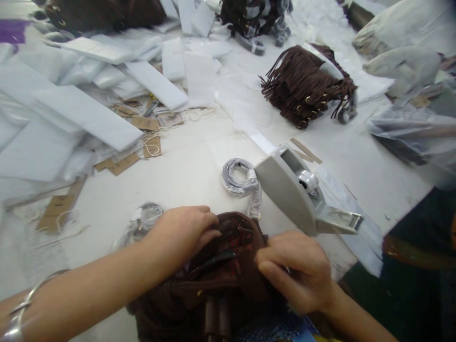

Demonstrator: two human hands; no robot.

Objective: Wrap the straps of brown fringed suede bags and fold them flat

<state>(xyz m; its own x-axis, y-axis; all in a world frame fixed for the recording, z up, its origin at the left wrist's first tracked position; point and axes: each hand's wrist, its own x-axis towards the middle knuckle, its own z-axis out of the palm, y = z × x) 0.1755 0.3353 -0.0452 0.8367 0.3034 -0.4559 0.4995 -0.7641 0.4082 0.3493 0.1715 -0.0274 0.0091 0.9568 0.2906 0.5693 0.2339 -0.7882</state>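
A dark brown suede bag (217, 285) lies at the near edge of the white table (192, 171), its opening toward me. My left hand (180, 232) rests on the bag's left rim with fingers curled and gripping the rim. A silver bangle sits on that wrist. My right hand (295, 270) pinches the bag's right rim, fingers closed on the suede. A plastic-wrapped coiled strap (240, 180) lies just beyond the bag, and another wrapped coil (144, 218) sits left of my left hand.
A grey tape dispenser (302, 194) stands right of the bag. A brown fringed bag (306, 85) lies farther back right. White foam strips (85, 114) and cardboard tags (121, 164) pile at left. Plastic-wrapped bags (409, 123) lie at far right.
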